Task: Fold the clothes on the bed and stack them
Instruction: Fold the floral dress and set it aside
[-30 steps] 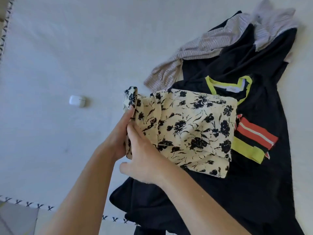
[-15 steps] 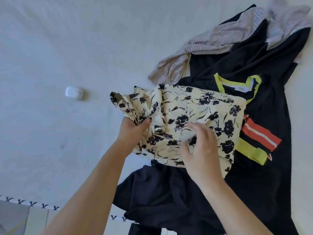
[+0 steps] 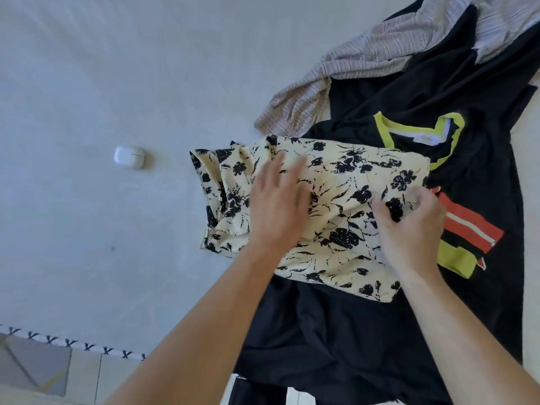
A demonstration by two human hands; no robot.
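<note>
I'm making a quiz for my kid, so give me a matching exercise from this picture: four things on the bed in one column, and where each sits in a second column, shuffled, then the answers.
Things
1. floral garment
2. white earbud case
3. beige knit top
4. black dress

Places
A. alone on the bare sheet, off to the left
B. spread out beneath the other clothes
C. under both hands
D. crumpled at the far upper right

Pairs: 1-C, 2-A, 3-D, 4-B
</note>
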